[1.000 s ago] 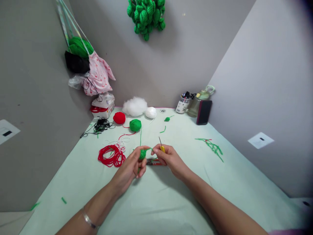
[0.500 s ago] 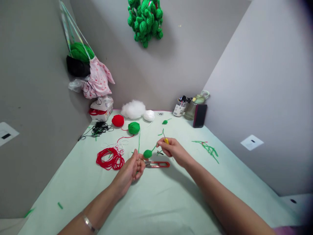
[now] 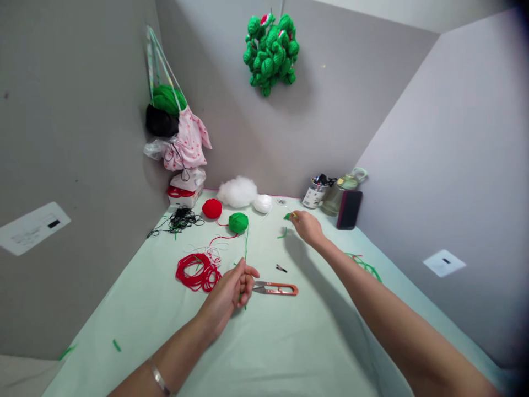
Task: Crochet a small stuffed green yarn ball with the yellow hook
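Note:
My left hand (image 3: 232, 288) is half curled above the table, index finger extended. Green yarn (image 3: 247, 245) runs from the green yarn ball (image 3: 238, 223) down to its fingers, and a green end shows below them. Just right of these fingers lie orange-handled thread snips (image 3: 281, 289). My right hand (image 3: 308, 227) reaches to the back of the table, its fingers closed on a thin crochet hook (image 3: 293, 214) with a yellow grip. At its fingertips is a small green crocheted piece (image 3: 286, 216); whether the fingers hold it or it rests on the table, I cannot tell.
Red yarn loops (image 3: 196, 272), a red ball (image 3: 212, 209), a white ball (image 3: 263, 204), white stuffing (image 3: 237, 192) and tangled black yarn (image 3: 182, 219) lie leftward and behind. A black clip (image 3: 281, 268) lies mid-table. A phone (image 3: 349, 210), bottle (image 3: 333, 199) and pen holder (image 3: 314, 194) stand back right.
My right hand has moved away to the back of the table with the hook. The green oval piece has left my left hand's fingertips. The view has shifted.

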{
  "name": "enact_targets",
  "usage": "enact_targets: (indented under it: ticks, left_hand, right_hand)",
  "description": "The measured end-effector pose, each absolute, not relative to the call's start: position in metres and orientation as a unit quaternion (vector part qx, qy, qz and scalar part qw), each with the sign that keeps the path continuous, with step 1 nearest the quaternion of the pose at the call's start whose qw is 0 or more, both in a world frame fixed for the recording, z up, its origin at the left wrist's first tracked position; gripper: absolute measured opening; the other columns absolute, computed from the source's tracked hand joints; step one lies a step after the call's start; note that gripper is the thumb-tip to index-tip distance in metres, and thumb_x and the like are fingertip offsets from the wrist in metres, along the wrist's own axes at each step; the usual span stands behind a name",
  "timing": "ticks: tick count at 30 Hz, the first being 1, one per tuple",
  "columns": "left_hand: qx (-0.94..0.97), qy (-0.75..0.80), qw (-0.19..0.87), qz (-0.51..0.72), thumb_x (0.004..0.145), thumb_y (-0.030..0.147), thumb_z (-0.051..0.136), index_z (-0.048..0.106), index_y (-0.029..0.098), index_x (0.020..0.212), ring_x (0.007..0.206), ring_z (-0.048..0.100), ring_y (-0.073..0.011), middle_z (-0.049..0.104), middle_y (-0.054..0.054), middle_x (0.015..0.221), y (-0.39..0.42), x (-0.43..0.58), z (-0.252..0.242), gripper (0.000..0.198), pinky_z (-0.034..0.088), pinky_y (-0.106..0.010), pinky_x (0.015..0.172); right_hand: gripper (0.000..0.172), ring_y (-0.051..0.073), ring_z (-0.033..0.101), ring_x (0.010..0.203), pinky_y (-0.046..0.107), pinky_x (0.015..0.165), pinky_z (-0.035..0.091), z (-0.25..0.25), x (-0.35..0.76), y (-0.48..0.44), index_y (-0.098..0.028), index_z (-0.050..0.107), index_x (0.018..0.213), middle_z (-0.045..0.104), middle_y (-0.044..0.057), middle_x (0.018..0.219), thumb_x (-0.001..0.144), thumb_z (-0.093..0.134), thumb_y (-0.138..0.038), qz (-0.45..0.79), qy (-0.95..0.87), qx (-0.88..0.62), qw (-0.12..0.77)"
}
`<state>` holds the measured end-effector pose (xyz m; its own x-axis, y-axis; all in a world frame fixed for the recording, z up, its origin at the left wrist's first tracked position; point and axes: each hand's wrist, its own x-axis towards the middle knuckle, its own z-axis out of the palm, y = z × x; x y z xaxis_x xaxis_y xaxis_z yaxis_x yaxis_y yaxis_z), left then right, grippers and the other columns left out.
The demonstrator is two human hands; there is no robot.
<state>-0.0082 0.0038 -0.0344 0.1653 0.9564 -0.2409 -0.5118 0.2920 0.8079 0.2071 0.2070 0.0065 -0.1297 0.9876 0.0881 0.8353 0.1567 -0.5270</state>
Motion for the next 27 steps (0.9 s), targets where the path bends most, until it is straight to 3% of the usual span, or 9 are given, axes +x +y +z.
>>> enact_targets:
  ticks: [5,7,9,12,16,18,20,23,27]
  left_hand:
    - [0.251,0.340,0.717,0.555,0.091,0.070,0.060,0.061,0.016,0.082,0.045,0.033,-0.0052,0.041,0.009,0.055,0.006,-0.018,-0.024,0.055,0.024,-0.019,0.046]
    - [0.242,0.329,0.715,0.567,0.091,0.070,0.060,0.058,0.017,0.079,0.045,0.032,-0.0053,0.038,0.009,0.054,0.006,-0.022,-0.020,0.055,0.025,-0.019,0.046]
    - [0.241,0.324,0.715,0.571,0.090,0.069,0.063,0.057,0.017,0.079,0.046,0.032,-0.0051,0.037,0.010,0.053,0.005,-0.023,-0.019,0.053,0.026,-0.018,0.046]
    - [0.249,0.325,0.715,0.567,0.086,0.066,0.070,0.058,0.017,0.079,0.045,0.032,-0.0048,0.039,0.010,0.053,0.004,-0.021,-0.020,0.051,0.026,-0.019,0.046]
    - [0.266,0.339,0.705,0.563,0.081,0.061,0.077,0.059,0.016,0.079,0.045,0.034,-0.0045,0.041,0.009,0.054,0.004,-0.018,-0.021,0.048,0.027,-0.018,0.046]
    - [0.279,0.351,0.689,0.569,0.085,0.058,0.073,0.058,0.016,0.080,0.046,0.036,-0.0046,0.041,0.009,0.056,0.004,-0.019,-0.022,0.045,0.028,-0.018,0.046]
    - [0.294,0.371,0.667,0.575,0.093,0.052,0.068,0.059,0.016,0.082,0.047,0.038,-0.0052,0.043,0.008,0.058,0.006,-0.022,-0.024,0.039,0.030,-0.018,0.046]
    - [0.320,0.426,0.615,0.581,0.099,0.040,0.064,0.063,0.015,0.091,0.052,0.048,-0.0074,0.055,0.005,0.069,0.010,-0.028,-0.029,0.026,0.041,-0.020,0.048]
    - [0.339,0.506,0.512,0.606,0.100,0.035,0.065,0.066,0.015,0.116,0.079,0.068,-0.0161,0.070,-0.005,0.104,0.016,-0.039,-0.033,0.026,0.060,-0.032,0.069]
  right_hand:
    - [0.022,0.024,0.071,0.100,0.038,0.087,0.056,0.001,0.156,0.145,-0.019,0.072,0.119,0.071,0.011,0.123,0.104,0.057,-0.026,0.116,-0.816,-0.534,0.189]
    - [0.031,0.025,0.071,0.095,0.036,0.079,0.052,0.005,0.146,0.124,-0.023,0.069,0.129,0.066,0.014,0.135,0.103,0.052,-0.020,0.079,-0.831,-0.514,0.195]
    - [0.032,0.025,0.071,0.093,0.034,0.076,0.049,0.010,0.142,0.117,-0.026,0.071,0.126,0.070,0.012,0.128,0.102,0.051,-0.017,0.056,-0.844,-0.498,0.194]
    - [0.027,0.025,0.071,0.097,0.032,0.079,0.049,0.016,0.137,0.133,-0.026,0.074,0.116,0.075,0.008,0.116,0.100,0.055,-0.015,0.043,-0.857,-0.479,0.186]
    - [0.040,0.024,0.071,0.105,0.036,0.089,0.054,0.014,0.117,0.169,-0.026,0.063,0.136,0.068,0.008,0.136,0.098,0.065,-0.018,0.048,-0.880,-0.445,0.161]
    - [0.047,0.025,0.070,0.110,0.041,0.094,0.057,0.008,0.102,0.182,-0.025,0.059,0.140,0.063,0.010,0.142,0.095,0.072,-0.024,0.063,-0.896,-0.418,0.138]
    - [0.040,0.026,0.068,0.113,0.047,0.095,0.059,0.001,0.088,0.190,-0.019,0.060,0.136,0.063,0.011,0.137,0.099,0.068,-0.034,0.083,-0.903,-0.403,0.121]
    - [0.036,0.026,0.068,0.113,0.047,0.094,0.060,-0.008,0.077,0.199,-0.018,0.062,0.132,0.065,0.011,0.133,0.101,0.066,-0.035,0.112,-0.899,-0.404,0.126]
    - [0.040,0.025,0.069,0.110,0.046,0.093,0.060,-0.010,0.082,0.197,-0.018,0.060,0.134,0.066,0.011,0.131,0.099,0.068,-0.035,0.167,-0.889,-0.389,0.177]
